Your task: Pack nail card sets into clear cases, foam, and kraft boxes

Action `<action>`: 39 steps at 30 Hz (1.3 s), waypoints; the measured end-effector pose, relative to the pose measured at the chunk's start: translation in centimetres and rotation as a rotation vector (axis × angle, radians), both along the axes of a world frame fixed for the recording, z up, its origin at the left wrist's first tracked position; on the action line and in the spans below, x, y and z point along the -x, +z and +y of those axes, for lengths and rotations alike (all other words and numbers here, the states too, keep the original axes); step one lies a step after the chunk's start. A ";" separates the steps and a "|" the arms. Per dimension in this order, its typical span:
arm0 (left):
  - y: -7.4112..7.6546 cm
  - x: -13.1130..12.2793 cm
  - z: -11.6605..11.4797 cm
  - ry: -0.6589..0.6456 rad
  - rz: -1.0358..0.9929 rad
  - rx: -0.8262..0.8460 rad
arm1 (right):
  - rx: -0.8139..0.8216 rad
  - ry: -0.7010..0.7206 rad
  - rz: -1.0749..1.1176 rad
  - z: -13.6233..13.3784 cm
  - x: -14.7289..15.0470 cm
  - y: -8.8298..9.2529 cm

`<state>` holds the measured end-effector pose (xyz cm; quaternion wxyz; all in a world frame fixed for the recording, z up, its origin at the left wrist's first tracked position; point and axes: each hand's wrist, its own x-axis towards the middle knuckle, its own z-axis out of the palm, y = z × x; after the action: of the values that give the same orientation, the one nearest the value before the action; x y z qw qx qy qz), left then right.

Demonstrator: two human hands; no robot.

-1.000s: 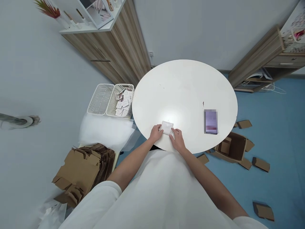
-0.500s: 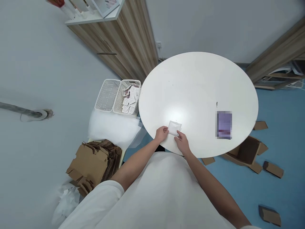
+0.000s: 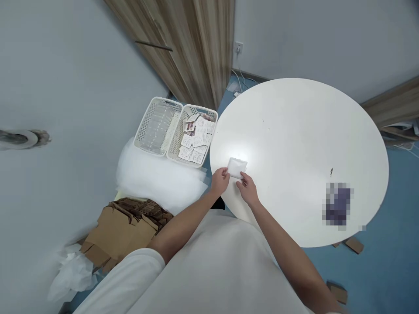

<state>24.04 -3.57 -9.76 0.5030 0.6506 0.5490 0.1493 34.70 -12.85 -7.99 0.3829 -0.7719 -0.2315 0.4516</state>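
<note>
A small, flat, white rectangular packet (image 3: 236,167) is between my hands at the near left edge of the white table (image 3: 294,135). The fingertips of my left hand (image 3: 220,181) pinch its lower left corner. At the lower right corner, the thumb and fingers of my right hand (image 3: 248,190) grip it, with the thumb toward me. The packet looks smooth and slightly shiny; what it contains cannot be seen.
Left of the table stand a basket of printed cards (image 3: 178,145) and a basket of clear plastic pieces (image 3: 143,126). Nearer lie white translucent sheets (image 3: 157,179), flattened cardboard (image 3: 121,235) and crumpled plastic (image 3: 73,272). A blurred purple item (image 3: 339,205) lies on the table's right.
My view has swung left, so the table and baskets sit farther right in the picture. Both hands still hold the white packet, in much the same grip.
</note>
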 end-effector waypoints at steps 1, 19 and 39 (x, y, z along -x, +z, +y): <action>-0.1 0.2 1.0 0.018 -0.014 -0.013 | -0.004 0.007 -0.005 1.4 0.2 -0.1; 0.0 1.5 4.8 -0.079 -0.104 -0.066 | -0.037 0.009 -0.024 8.8 2.1 -0.2; 3.0 8.2 -6.7 -0.111 0.074 -0.066 | 0.023 0.012 0.302 -6.4 1.5 3.0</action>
<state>15.83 -10.30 -6.79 0.4682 0.7012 0.5252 0.1151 33.22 -19.27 -5.00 0.4019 -0.6979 -0.1709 0.5676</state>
